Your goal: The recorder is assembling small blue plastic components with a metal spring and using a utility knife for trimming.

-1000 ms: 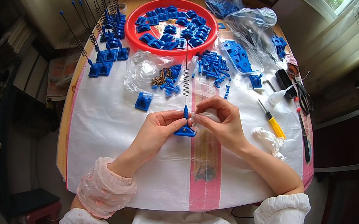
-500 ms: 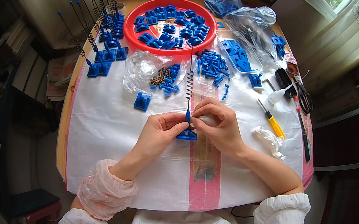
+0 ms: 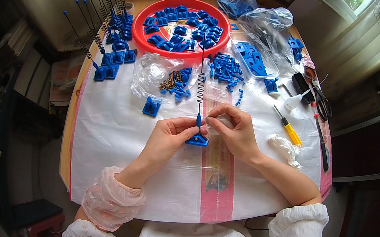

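Item I see: 1 blue plastic base (image 3: 198,141), small, flat, w/ thin upright rod and coiled metal spring (image 3: 200,87), at table centre on glossy white sheet (image 3: 116,131). Left hand (image 3: 169,140) and right hand (image 3: 233,128) both pinch it, fingers closed round rod. Also: 1 round red tray (image 3: 139,28) of blue parts, 1 yellow-handled screwdriver (image 3: 288,127).

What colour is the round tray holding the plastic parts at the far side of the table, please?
Red; the round tray shows clearly in the head view.
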Available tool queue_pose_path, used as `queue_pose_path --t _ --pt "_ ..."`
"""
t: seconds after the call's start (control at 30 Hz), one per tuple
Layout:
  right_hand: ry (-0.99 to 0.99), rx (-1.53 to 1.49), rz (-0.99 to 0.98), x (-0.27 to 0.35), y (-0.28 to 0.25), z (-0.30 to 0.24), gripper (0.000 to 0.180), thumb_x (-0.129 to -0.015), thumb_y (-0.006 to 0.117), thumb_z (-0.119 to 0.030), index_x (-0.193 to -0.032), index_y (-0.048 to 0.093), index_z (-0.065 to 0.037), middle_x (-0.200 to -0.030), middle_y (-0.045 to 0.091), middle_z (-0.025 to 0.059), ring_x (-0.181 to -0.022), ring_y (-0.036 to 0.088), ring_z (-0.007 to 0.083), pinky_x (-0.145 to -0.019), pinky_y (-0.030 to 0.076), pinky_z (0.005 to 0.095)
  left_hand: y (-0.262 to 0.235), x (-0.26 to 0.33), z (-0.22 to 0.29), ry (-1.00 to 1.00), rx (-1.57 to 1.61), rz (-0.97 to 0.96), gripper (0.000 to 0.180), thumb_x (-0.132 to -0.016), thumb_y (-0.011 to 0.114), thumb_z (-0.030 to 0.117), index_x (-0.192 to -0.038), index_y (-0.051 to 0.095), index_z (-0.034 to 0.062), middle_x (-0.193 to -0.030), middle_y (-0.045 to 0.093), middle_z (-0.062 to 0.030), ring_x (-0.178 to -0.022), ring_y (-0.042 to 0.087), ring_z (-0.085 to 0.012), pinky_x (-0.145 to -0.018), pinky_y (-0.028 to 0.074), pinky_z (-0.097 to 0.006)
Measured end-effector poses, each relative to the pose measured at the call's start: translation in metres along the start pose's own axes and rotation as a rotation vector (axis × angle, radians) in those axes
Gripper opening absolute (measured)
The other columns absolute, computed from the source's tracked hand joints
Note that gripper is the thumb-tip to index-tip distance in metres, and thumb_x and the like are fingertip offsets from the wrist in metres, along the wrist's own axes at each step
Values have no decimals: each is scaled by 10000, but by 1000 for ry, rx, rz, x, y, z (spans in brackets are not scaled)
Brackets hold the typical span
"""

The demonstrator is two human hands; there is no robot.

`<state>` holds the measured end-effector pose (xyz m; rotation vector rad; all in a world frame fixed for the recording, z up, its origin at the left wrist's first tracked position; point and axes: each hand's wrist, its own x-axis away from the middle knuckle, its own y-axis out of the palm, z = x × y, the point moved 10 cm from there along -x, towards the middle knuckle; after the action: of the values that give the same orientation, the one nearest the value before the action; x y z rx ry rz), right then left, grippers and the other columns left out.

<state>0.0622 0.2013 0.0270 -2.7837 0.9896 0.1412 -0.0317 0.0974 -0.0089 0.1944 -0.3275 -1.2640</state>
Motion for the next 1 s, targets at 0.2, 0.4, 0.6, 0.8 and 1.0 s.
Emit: queue_pose_path --t 0.2,0.4,0.6,0.8,1.0 --pt "-134 45 -47 -2 1 -9 102 -810 717 40 -908 700 20 -877 652 71 -828 636 162 -746 494 272 0 -2 -2 6 -10 -10 266 -969 567 7 -1213 643 -65 -1055 721 -118 -954 692 -146 -883 555 -266" --pt "-202 167 -36 2 6 -23 120 -797 726 42 -913 716 13 -903 631 71 -833 631 173 -746 498 285 0 -1 -2 6 -3 2 265 -965 569 -2 -1209 645 -69 -1060 720 -119 -954 691 -148 -878 558 -268" --pt "-161 155 -44 3 6 -19 121 -784 738 27 -903 723 11 -891 637 74 -827 635 172 -730 501 285 0 0 0 17 -26 20 254 -958 581 -7 -1194 658 -65 -1062 719 -115 -952 689 -144 -869 560 -264" --pt "-236 206 -33 5 7 -27 127 -763 747 32 -886 722 12 -872 642 78 -806 640 179 -709 503 287 -2 2 -2 2 -49 66 260 -934 625 -9 -1186 670 -53 -1070 722 -116 -968 688 -141 -872 553 -251" --pt "-286 238 -45 5 7 -31 129 -755 749 38 -874 707 13 -866 637 81 -801 638 191 -702 503 298 0 2 0 9 -65 60 258 -927 642 1 -1179 676 -48 -1064 726 -115 -972 689 -140 -877 549 -245"
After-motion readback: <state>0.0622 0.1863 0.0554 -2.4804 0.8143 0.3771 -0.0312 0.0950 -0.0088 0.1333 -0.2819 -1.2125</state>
